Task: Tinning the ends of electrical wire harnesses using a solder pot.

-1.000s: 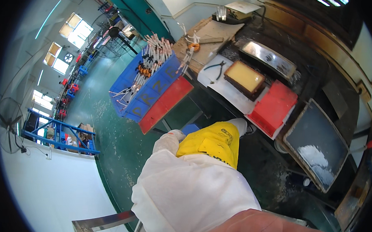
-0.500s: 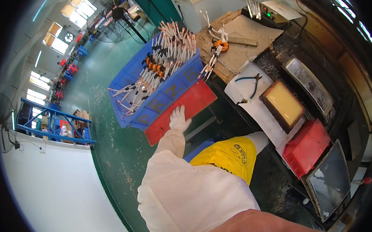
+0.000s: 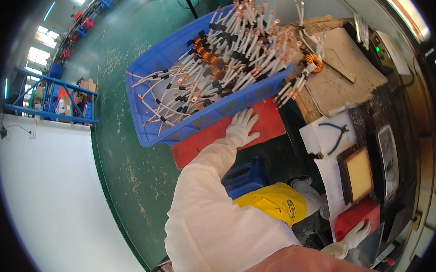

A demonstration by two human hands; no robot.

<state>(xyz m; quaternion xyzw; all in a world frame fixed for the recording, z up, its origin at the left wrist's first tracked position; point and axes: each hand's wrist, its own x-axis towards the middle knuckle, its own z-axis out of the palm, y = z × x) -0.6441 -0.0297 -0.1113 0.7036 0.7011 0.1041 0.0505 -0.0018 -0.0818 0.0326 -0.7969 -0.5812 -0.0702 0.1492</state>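
Brimming blue crate (image 3: 179, 129) — copper-tipped leads (image 3: 231, 54)

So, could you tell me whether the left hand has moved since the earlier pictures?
Yes: the left hand has reached forward onto the red crate, just below the blue crate.

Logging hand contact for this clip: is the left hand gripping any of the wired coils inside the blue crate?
No. The left hand lies open and flat on the red crate, below the blue crate, clear of the wired coils.
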